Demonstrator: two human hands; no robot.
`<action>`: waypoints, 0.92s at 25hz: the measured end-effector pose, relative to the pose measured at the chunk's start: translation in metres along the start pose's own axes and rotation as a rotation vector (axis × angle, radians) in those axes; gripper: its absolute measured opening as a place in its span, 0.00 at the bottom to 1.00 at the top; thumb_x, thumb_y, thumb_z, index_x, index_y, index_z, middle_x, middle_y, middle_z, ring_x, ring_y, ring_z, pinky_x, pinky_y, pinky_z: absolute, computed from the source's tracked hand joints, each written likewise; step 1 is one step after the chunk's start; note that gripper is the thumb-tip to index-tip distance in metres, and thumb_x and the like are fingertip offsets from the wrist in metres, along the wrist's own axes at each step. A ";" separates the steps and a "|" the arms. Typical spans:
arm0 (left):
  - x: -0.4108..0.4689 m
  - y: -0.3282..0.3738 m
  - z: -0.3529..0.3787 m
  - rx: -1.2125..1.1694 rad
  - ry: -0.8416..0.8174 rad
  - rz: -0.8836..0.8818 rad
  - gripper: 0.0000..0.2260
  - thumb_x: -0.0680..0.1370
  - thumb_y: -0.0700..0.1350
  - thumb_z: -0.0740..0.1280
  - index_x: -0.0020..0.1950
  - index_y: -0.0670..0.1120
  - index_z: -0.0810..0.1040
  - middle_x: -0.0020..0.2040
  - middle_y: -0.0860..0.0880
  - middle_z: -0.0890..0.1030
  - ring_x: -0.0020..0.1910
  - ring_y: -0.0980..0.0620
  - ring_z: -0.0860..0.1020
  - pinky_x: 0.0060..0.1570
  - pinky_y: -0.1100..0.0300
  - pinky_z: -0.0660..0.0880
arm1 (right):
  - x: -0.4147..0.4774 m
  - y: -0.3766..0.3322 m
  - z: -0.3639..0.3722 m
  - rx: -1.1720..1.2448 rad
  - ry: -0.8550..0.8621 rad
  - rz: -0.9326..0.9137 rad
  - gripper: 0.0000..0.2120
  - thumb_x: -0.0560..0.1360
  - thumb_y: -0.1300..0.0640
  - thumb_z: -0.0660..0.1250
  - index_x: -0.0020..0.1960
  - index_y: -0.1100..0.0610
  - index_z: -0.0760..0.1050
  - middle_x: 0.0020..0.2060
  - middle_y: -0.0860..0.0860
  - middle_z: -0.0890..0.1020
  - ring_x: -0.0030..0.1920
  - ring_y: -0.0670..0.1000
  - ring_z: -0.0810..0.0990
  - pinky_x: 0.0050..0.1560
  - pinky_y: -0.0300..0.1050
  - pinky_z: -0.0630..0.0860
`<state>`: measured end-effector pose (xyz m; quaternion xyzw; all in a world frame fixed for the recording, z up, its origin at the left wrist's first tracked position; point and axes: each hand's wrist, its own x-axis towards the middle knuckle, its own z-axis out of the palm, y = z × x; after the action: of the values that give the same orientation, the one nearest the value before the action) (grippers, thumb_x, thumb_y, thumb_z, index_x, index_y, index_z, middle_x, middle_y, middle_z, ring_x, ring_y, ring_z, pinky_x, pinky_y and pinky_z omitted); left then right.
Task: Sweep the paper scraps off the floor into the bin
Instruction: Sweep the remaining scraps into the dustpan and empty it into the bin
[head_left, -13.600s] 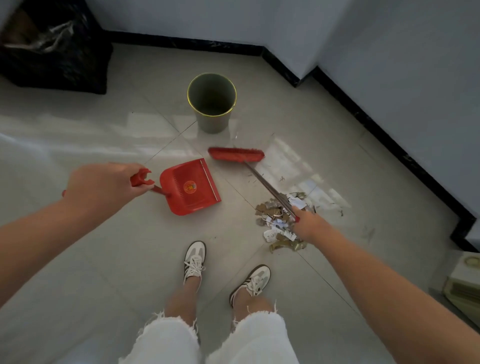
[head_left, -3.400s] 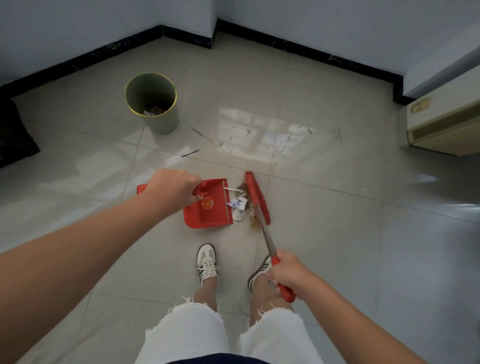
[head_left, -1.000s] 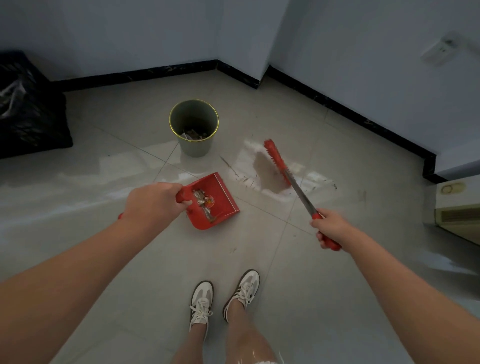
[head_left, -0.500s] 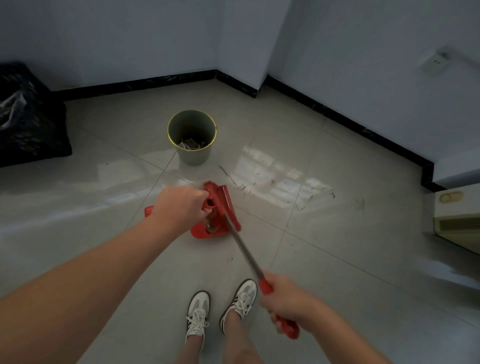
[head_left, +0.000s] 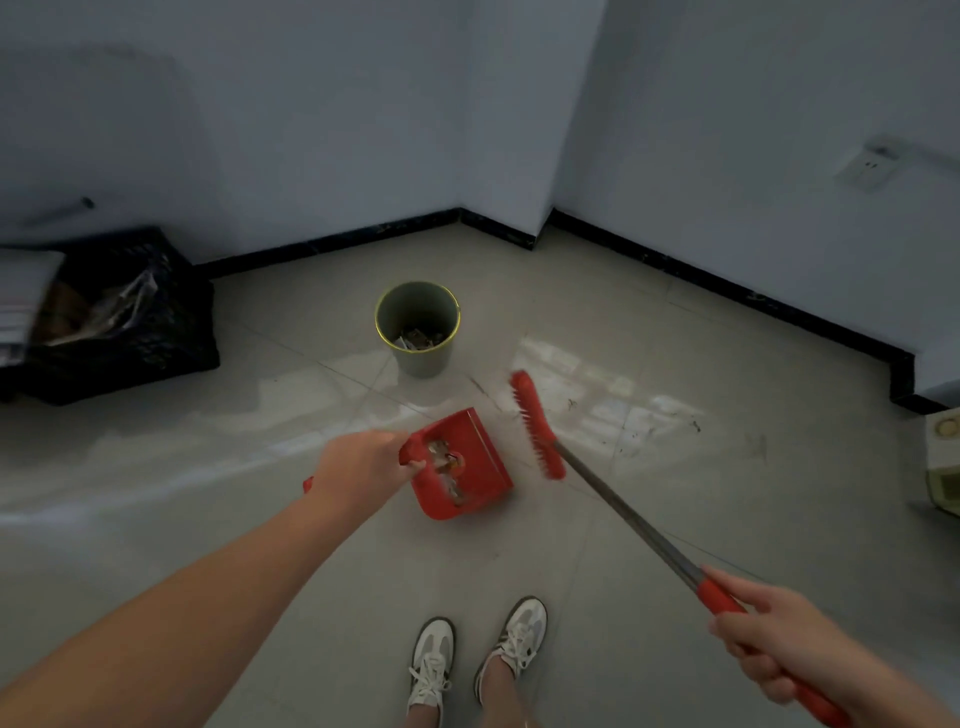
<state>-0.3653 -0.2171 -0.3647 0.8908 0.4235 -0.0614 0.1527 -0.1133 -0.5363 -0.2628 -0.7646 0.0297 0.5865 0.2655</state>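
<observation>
Left hand (head_left: 358, 470) fingers wrapped round red dustpan (head_left: 460, 470) handle, frame centre; paper scraps (head_left: 447, 470) lie in pan just right of fingers. Right hand (head_left: 774, 642) clenched on broom (head_left: 535, 423) grip, lower right. Green bin (head_left: 418, 327) above centre, holding scraps.

I see a pale tiled floor (head_left: 675, 519), glossy, with window-like glare patches (head_left: 597, 400) mid-frame and dark scuffs beside them. Walls (head_left: 311, 130) plain, bluish-white in dim light, with a black skirting (head_left: 337, 239) along the base. A wall corner (head_left: 545, 156) juts out at centre-top. Socket plate (head_left: 865, 166) on the right wall. Black crate (head_left: 130, 332) at the left edge, against the wall, with plastic and papers inside. Cream unit (head_left: 943, 467) at the right edge, cut off by the frame.
</observation>
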 end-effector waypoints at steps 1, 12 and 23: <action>-0.006 -0.001 -0.014 -0.058 0.042 -0.043 0.12 0.73 0.60 0.67 0.46 0.52 0.80 0.42 0.51 0.84 0.46 0.47 0.81 0.39 0.57 0.74 | 0.006 0.001 -0.003 0.007 0.048 -0.019 0.27 0.73 0.73 0.63 0.62 0.46 0.71 0.23 0.55 0.67 0.18 0.48 0.62 0.18 0.32 0.60; -0.097 -0.029 -0.115 -0.730 0.455 -0.493 0.12 0.66 0.60 0.75 0.40 0.52 0.84 0.33 0.54 0.84 0.37 0.51 0.80 0.38 0.59 0.72 | 0.048 -0.003 -0.070 -0.204 0.057 0.057 0.07 0.67 0.74 0.63 0.32 0.66 0.70 0.20 0.56 0.71 0.15 0.48 0.67 0.19 0.33 0.64; -0.092 -0.023 -0.062 -1.526 0.555 -1.201 0.18 0.69 0.55 0.75 0.41 0.42 0.76 0.26 0.47 0.67 0.22 0.51 0.63 0.24 0.62 0.63 | 0.044 -0.029 -0.053 -0.266 -0.032 0.115 0.15 0.68 0.74 0.67 0.27 0.63 0.70 0.19 0.56 0.68 0.15 0.49 0.66 0.14 0.35 0.60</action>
<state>-0.4420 -0.2508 -0.2890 0.1771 0.7487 0.3686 0.5217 -0.0427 -0.5232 -0.2837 -0.7805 -0.0086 0.6118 0.1283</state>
